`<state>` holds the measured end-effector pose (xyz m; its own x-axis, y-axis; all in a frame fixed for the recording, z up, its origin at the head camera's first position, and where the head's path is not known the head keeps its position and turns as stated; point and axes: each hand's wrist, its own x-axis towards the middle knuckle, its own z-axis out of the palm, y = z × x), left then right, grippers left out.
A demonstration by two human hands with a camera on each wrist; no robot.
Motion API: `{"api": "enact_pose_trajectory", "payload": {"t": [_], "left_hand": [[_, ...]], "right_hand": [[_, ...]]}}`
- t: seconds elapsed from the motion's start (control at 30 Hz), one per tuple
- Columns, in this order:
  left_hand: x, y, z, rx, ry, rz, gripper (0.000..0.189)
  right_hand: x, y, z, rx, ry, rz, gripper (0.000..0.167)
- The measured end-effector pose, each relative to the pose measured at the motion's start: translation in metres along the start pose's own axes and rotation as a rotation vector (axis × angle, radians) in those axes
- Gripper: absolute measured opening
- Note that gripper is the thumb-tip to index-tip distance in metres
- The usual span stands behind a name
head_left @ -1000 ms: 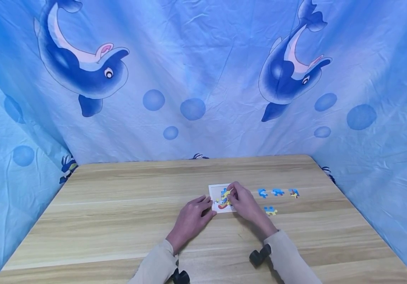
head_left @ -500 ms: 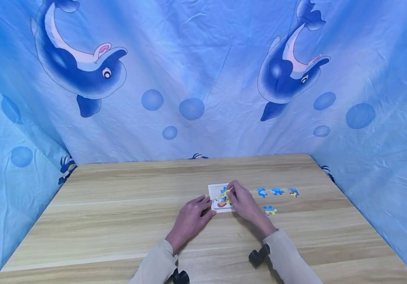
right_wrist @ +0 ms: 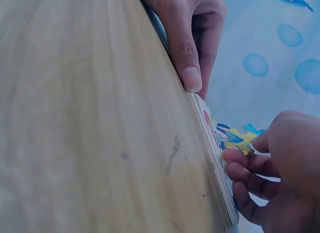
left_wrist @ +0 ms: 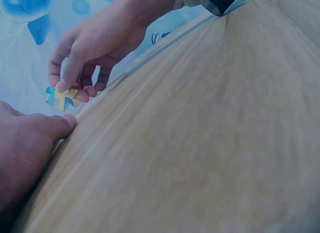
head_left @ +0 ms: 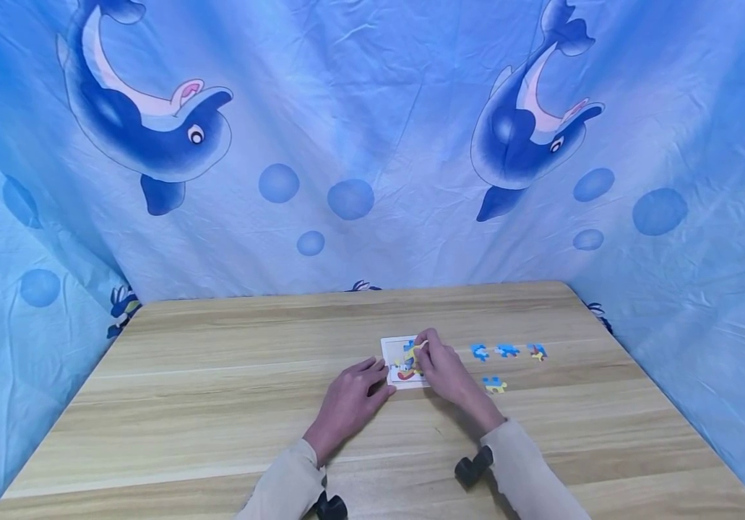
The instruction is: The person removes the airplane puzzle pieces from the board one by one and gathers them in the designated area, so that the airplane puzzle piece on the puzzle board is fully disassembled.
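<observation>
Between the thumb and fingertips of my right hand [head_left: 446,372] is a yellow and blue jigsaw puzzle piece [left_wrist: 66,97], pinched just above a small white-framed puzzle board [head_left: 385,348]. Beside the board's left edge lies my left hand [head_left: 349,401], fingers extended, with its fingertips and thumb touching the frame. The right wrist view shows that thumb [right_wrist: 190,68] against the board's corner. A colourful part-picture with red, yellow and blue lies inside the frame; my right hand hides its right side.
Several loose puzzle pieces lie right of the board, among them a blue one [head_left: 507,350], a blue and red one [head_left: 537,352] and a blue and yellow one [head_left: 493,385]. The wooden table [head_left: 216,404] meets a blue dolphin-print curtain [head_left: 372,130] at the back.
My right hand shifts very slightly over the board, still pinching the puzzle piece, which tilts a little. The left hand and the loose pieces stay in place.
</observation>
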<state>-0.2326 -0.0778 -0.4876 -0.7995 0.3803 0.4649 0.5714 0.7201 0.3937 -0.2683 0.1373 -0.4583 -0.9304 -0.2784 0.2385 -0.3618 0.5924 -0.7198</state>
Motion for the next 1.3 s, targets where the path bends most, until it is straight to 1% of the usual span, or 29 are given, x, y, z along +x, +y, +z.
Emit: {"api": "enact_pose_trajectory", "payload": {"t": [0.3, 0.47, 0.6, 1.0, 1.17, 1.3], "left_hand": [[0.000, -0.001, 0.002, 0.002, 0.028, 0.023, 0.039], [0.000, -0.002, 0.001, 0.002, 0.023, 0.013, 0.040], [-0.001, -0.001, 0.001, 0.003, 0.015, 0.001, 0.039], [-0.001, 0.000, 0.000, 0.009, -0.004, -0.014, 0.040], [-0.001, 0.000, -0.001, 0.007, 0.003, -0.014, 0.040], [-0.002, 0.001, 0.000, 0.011, -0.007, -0.015, 0.041]], "right_hand": [[-0.004, 0.002, -0.006, 0.091, 0.004, -0.013, 0.016], [-0.008, 0.003, -0.013, 0.147, 0.022, -0.025, 0.016], [-0.014, 0.006, -0.022, 0.176, 0.044, -0.010, 0.016], [-0.038, 0.025, -0.051, 0.199, 0.044, 0.069, 0.017], [-0.048, 0.034, -0.065, 0.166, 0.065, 0.073, 0.018], [-0.057, 0.042, -0.077, 0.147, 0.082, 0.063, 0.018]]}}
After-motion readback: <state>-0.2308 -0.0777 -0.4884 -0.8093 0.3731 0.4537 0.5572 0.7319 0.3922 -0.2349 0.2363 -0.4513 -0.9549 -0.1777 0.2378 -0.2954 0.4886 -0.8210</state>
